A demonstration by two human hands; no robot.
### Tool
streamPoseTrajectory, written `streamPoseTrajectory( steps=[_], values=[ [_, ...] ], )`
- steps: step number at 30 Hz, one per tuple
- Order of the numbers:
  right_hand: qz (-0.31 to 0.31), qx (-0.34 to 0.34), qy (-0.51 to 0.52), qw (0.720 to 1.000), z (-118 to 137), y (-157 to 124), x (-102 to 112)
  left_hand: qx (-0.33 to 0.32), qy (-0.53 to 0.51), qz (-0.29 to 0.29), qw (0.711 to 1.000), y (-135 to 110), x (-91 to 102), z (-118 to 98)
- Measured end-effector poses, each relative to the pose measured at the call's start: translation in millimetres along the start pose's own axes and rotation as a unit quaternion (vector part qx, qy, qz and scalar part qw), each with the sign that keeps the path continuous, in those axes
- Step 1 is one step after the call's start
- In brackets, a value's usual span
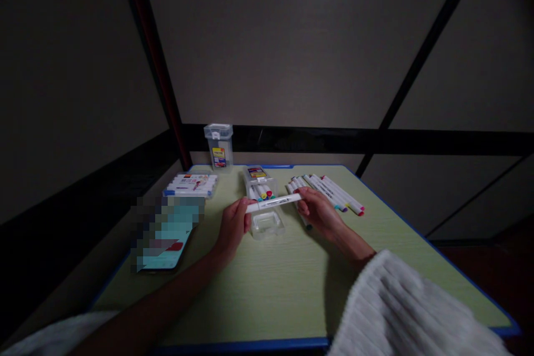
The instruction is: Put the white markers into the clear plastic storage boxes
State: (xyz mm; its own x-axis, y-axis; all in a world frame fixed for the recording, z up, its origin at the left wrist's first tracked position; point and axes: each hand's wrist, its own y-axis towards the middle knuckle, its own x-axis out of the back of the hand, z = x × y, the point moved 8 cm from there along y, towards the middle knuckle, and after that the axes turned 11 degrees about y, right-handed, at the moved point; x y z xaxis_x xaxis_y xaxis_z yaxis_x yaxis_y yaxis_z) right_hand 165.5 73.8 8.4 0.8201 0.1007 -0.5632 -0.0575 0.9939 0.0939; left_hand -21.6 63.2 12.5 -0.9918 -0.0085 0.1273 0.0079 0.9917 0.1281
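A white marker (273, 202) is held level between both hands above the green table (275, 283). My left hand (232, 228) pinches its left end and my right hand (319, 210) pinches its right end. Just behind and under the marker lies a clear plastic marker box (261, 186) on its side, with several coloured-capped markers inside. Its clear lid (267, 223) rests on the table below the held marker. A row of several loose white markers (334, 192) lies right of my right hand.
An upright clear marker box (218, 146) stands at the table's back edge. A flat pack of markers (192, 184) lies back left. A phone (164, 236) rests near the left edge. Dark walls surround the table, which has a blue rim.
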Motion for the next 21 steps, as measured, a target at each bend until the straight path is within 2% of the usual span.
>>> streamPoseTrajectory(
  steps=[6,13,21],
  values=[
    [-0.011,0.003,0.017,1.0,-2.2,-1.3,0.6,0.009,0.004,-0.013,1.0,-1.7,1.5,-0.2],
    [-0.013,-0.044,0.01,0.999,-14.5,-1.7,2.7,0.015,0.022,-0.036,0.999,-0.2,7.9,1.2],
    [-0.016,-0.055,-0.002,0.998,-19.1,-0.6,5.6,0.006,0.02,-0.04,0.999,1.7,8.9,4.0]
  ],
)
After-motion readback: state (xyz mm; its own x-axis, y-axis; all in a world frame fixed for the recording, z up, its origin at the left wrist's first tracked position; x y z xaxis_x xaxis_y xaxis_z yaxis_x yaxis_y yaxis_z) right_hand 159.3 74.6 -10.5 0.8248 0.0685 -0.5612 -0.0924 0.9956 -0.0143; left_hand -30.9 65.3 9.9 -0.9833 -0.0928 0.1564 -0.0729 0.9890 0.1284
